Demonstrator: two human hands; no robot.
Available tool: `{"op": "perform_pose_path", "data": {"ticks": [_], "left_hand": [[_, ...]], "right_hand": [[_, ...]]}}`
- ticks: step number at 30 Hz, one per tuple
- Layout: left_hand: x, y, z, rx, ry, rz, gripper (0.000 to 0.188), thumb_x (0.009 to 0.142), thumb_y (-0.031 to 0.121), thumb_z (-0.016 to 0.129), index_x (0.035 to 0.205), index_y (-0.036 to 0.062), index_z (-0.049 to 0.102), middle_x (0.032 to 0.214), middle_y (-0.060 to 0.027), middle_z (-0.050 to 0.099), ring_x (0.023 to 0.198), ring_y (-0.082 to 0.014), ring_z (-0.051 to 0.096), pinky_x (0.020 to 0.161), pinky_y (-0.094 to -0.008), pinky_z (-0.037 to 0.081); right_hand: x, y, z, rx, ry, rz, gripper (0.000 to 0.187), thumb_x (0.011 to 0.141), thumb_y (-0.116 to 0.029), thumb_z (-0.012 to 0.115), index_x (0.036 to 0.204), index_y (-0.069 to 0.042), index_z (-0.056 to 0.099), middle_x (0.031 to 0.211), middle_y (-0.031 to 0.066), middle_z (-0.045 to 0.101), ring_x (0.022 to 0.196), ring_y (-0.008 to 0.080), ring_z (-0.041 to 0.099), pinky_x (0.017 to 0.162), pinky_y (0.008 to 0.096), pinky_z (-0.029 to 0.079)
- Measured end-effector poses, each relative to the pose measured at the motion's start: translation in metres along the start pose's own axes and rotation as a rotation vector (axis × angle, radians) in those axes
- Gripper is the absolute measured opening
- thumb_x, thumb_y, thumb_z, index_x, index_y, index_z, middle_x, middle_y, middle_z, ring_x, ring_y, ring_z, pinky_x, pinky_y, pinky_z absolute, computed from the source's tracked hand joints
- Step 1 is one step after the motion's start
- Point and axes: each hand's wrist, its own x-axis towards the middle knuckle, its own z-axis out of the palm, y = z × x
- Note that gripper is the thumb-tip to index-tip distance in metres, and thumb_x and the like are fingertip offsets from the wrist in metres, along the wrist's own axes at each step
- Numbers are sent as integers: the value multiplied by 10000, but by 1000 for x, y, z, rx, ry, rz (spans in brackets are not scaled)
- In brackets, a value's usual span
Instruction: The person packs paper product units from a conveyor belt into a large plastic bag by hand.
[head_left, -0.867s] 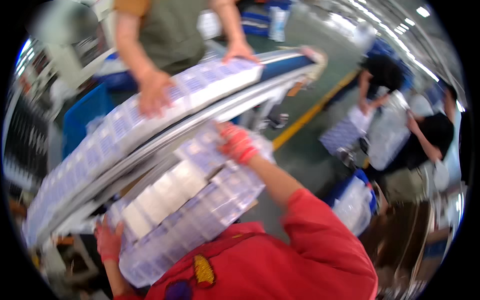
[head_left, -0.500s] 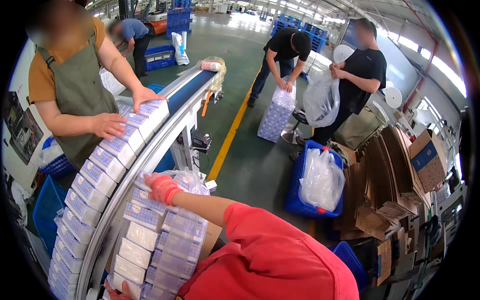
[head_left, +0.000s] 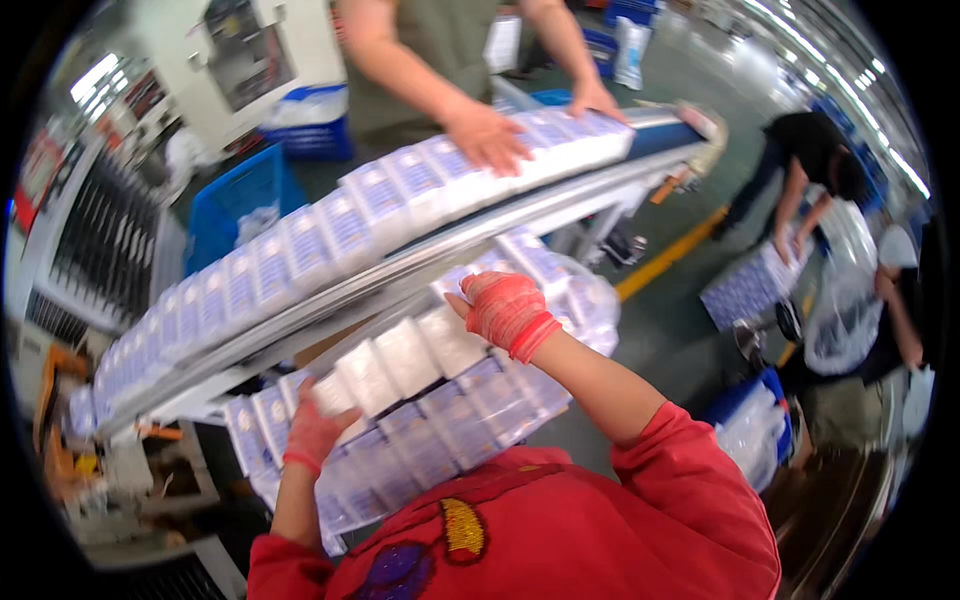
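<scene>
The right hand (head_left: 505,308), in a red glove, lies flat with fingers spread on the far end of a row of white packs (head_left: 400,358), while the left hand (head_left: 318,432), also gloved, grips the near end at about seven o'clock. The row sits atop a clear-wrapped bundle of packs (head_left: 455,420) at picture centre, just below the conveyor (head_left: 400,215), where another person's hands (head_left: 488,135) press packs at twelve o'clock.
</scene>
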Motion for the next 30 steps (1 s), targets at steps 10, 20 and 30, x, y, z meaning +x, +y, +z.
{"op": "perform_pose_path", "data": {"ticks": [10,20,30], "left_hand": [[6,-1,0,-342,-155,-337,948,508,262,812,1264,173,247,1096,-91,472,876,-232,523,567,-390,477],[17,-17,8,-486,-272,-22,849,519,-30,758,1246,158,362,1100,-49,484,1001,-200,475,793,-363,445],[-14,10,16,54,136,221,639,619,36,642,1202,178,422,1179,-187,429,1093,-391,382,922,-365,332]], "right_hand": [[56,-39,2,-166,-766,-214,793,574,-646,580,1084,-40,541,1093,146,544,978,289,537,836,389,406],[32,-26,29,358,-667,-193,732,554,-281,758,1167,-44,436,915,143,594,780,255,595,688,324,472],[-4,-34,33,282,-376,-290,528,726,-160,583,1209,-135,370,896,186,558,834,346,551,693,396,453]]}}
